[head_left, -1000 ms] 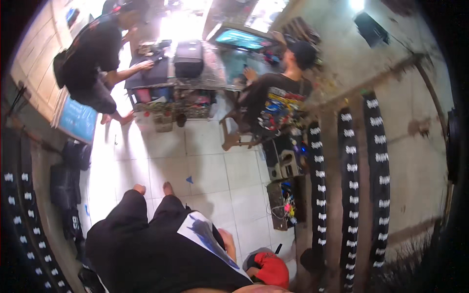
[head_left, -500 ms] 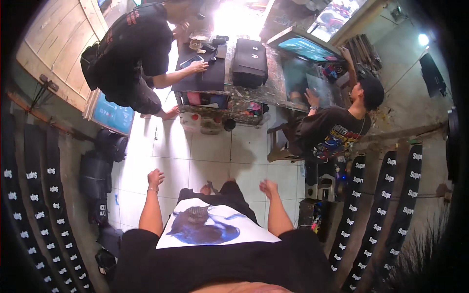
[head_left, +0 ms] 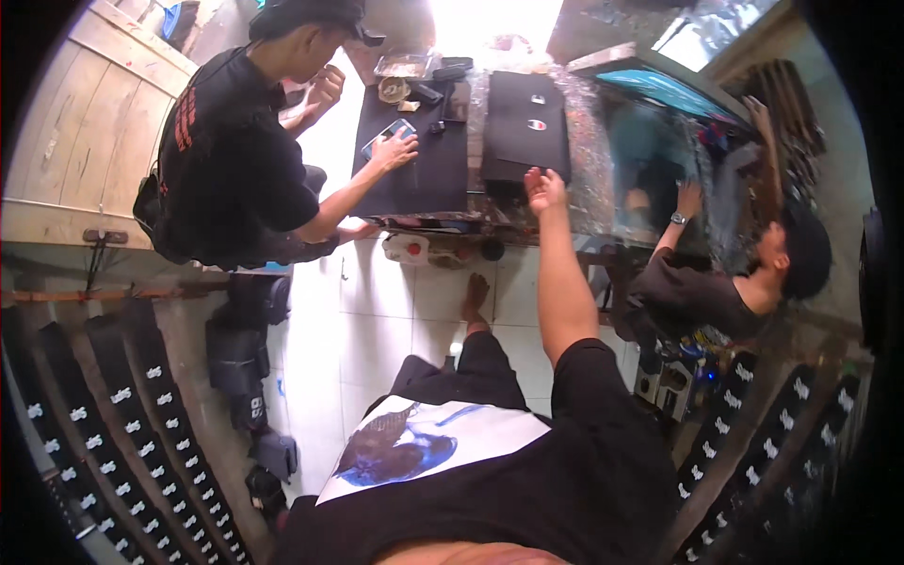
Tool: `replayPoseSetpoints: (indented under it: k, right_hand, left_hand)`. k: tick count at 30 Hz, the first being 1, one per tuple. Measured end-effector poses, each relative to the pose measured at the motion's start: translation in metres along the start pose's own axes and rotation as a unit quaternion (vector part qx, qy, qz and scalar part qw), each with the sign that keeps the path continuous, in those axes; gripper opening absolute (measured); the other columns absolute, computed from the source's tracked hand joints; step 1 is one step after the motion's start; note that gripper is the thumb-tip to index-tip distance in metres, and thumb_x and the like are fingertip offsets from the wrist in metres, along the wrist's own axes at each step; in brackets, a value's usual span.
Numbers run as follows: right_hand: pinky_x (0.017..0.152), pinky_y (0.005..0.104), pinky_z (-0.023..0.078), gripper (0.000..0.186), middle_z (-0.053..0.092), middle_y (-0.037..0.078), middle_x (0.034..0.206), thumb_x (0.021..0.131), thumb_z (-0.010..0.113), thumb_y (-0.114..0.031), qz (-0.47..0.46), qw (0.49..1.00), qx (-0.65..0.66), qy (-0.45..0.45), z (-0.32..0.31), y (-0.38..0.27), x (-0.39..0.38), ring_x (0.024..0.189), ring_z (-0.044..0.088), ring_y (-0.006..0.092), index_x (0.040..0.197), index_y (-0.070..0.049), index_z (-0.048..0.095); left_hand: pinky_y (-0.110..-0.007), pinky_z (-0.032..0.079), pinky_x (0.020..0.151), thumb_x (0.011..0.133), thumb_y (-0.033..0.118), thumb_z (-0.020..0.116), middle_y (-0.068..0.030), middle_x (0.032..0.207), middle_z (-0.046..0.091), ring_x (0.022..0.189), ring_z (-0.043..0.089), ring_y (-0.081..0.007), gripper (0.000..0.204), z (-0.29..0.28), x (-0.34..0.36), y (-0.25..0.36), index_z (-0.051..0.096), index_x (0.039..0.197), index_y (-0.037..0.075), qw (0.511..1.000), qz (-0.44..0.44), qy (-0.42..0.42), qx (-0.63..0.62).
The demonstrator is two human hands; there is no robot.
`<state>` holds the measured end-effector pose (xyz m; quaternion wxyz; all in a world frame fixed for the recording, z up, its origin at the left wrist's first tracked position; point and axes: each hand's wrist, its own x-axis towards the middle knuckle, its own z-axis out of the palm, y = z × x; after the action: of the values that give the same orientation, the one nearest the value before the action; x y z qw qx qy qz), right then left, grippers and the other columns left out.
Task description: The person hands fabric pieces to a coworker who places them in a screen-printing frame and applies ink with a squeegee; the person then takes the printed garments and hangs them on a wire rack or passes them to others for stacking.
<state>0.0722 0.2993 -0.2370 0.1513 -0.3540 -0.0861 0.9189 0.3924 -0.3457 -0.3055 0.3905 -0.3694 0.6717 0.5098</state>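
My right arm stretches forward to the work table. My right hand (head_left: 544, 191) is at the near right corner of a stack of black, flat sheets (head_left: 523, 137), its fingers partly spread and slightly bent with nothing visible in them. Whether it touches the stack I cannot tell. The top sheet bears two small printed emblems and looks slightly skewed over those below. My left hand is out of sight.
At left a person (head_left: 235, 141) rests a hand on a phone (head_left: 389, 138) lying on a black surface. At right a seated person (head_left: 725, 273) holds a tilted printing frame (head_left: 664, 85). Long black printed strips (head_left: 179, 424) line both sides. A plastic jug (head_left: 405, 249) stands beneath the table.
I have come closer to the table. My right hand has reached forward to the black stack, and my left hand has gone out of view. The person at left has raised a hand toward the head.
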Motion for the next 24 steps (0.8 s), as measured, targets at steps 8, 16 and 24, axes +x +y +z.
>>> replayPoseSetpoints:
  k: [8,16,24]
  right_hand:
    - [0.052,0.0213,0.056,0.013,0.061,0.007,0.068,0.083,0.058,-0.015,-0.018,0.990,0.059,0.124,0.034,-0.008,0.042,0.056,0.062,0.0147,0.081,-0.003,0.052]
    - [0.047,0.0222,0.053,0.012,0.055,0.003,0.060,0.075,0.053,-0.009,-0.010,0.990,-0.028,0.141,0.047,-0.029,0.074,0.051,0.056,0.0136,0.063,-0.006,0.052]
    - [0.064,0.0303,0.049,0.009,0.052,0.000,0.067,0.078,0.055,-0.011,-0.231,0.962,-0.140,0.026,0.174,-0.010,-0.079,0.063,0.052,0.0124,0.069,-0.011,0.052]
  left_hand:
    - [-0.030,0.048,0.063,0.088,0.022,0.047,-0.0118,0.098,0.061,0.079,0.061,-0.0192,0.032,0.078,-0.024,0.204,0.048,0.112,0.001,0.986,0.047,0.060,-0.148]
    - [-0.025,0.047,0.063,0.089,0.027,0.047,-0.0098,0.098,0.061,0.078,0.060,-0.0143,0.031,0.095,0.005,0.316,0.051,0.106,0.002,0.994,0.107,0.003,-0.019]
    - [-0.030,0.046,0.082,0.093,0.031,0.040,-0.0089,0.109,0.059,0.096,0.057,-0.0181,0.036,0.195,-0.001,0.482,0.052,0.112,0.003,0.914,0.151,-0.375,-0.003]
